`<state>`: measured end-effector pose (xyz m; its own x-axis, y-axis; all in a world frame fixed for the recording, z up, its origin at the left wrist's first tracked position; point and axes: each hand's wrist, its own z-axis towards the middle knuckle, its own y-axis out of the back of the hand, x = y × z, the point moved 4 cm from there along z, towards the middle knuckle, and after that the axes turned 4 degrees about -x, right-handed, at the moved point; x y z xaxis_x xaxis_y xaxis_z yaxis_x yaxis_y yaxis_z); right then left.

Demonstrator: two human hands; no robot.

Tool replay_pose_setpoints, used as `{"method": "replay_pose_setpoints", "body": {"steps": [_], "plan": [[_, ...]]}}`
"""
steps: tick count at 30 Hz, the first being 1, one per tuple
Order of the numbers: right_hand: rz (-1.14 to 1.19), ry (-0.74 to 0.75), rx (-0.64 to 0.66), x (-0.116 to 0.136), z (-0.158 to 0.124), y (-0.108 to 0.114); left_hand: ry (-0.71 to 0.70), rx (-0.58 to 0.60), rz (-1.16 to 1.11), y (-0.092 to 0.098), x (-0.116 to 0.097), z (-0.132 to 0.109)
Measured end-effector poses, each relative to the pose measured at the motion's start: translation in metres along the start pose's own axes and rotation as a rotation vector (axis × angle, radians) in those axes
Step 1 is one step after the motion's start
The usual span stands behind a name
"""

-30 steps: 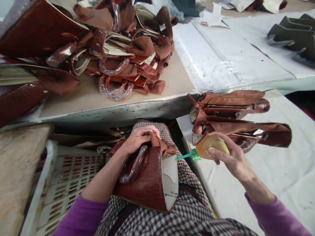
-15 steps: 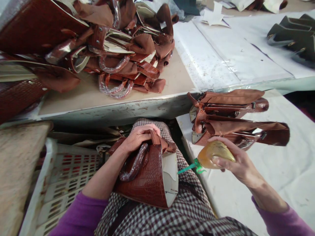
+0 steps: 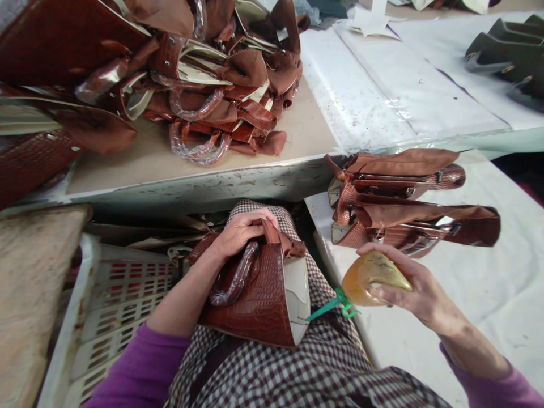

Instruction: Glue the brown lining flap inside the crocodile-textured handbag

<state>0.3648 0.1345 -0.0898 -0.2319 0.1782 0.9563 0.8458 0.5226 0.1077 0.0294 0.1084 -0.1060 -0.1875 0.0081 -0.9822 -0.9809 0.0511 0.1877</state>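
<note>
A reddish-brown crocodile-patterned handbag (image 3: 255, 303) lies on my lap over a checked apron (image 3: 238, 374). Its handle is wrapped in clear plastic, and its pale inner side faces right. My left hand (image 3: 244, 229) grips the bag's upper edge by the brown lining; some fingertips are hidden. In my right hand (image 3: 412, 289) is a glue bottle (image 3: 369, 277), soft and filled with yellowish liquid. Its thin green nozzle (image 3: 325, 307) points left, with the tip at the lower part of the bag's pale side. Whether the tip touches it, I cannot tell.
Two similar brown bags (image 3: 408, 221) lie on the white surface to the right. Many more are heaped on the table (image 3: 297, 141) ahead. A white plastic crate (image 3: 97, 317) stands at left beside a worn board (image 3: 34, 294). Dark green bags (image 3: 510, 62) sit far right.
My right hand and the bottle have moved slightly down, taking the nozzle tip lower along the bag's pale side. The bag has turned a little; my left hand keeps its hold.
</note>
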Motion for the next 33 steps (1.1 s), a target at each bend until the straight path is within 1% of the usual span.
{"method": "replay_pose_setpoints", "body": {"steps": [4,8,11,15,20,23,26,31,33], "plan": [[-0.026,0.016,-0.063,-0.001,-0.003,0.001,0.002,-0.005,-0.007,-0.002,-0.001,0.0],[-0.007,-0.019,-0.01,-0.003,-0.006,0.002,-0.002,0.003,-0.013,-0.002,0.0,0.0],[-0.025,-0.01,-0.027,-0.005,-0.004,0.004,-0.012,0.012,-0.01,-0.002,0.002,0.0],[-0.051,-0.006,-0.112,-0.01,0.003,0.006,-0.027,0.022,-0.002,-0.001,0.005,0.001],[-0.119,0.075,-0.265,-0.012,0.007,0.007,-0.017,0.019,-0.002,-0.001,0.005,0.001],[-0.128,0.089,-0.299,-0.014,0.007,0.007,-0.014,0.015,-0.004,-0.001,0.003,0.0],[-0.116,0.062,-0.257,-0.016,0.007,0.008,-0.004,0.016,-0.016,-0.002,0.003,0.001],[-0.028,-0.11,-0.077,-0.026,0.001,0.007,0.053,0.018,-0.053,-0.001,0.01,0.002],[0.067,-0.144,-0.062,-0.03,-0.005,0.004,0.075,0.016,-0.055,-0.001,0.01,0.001]]}}
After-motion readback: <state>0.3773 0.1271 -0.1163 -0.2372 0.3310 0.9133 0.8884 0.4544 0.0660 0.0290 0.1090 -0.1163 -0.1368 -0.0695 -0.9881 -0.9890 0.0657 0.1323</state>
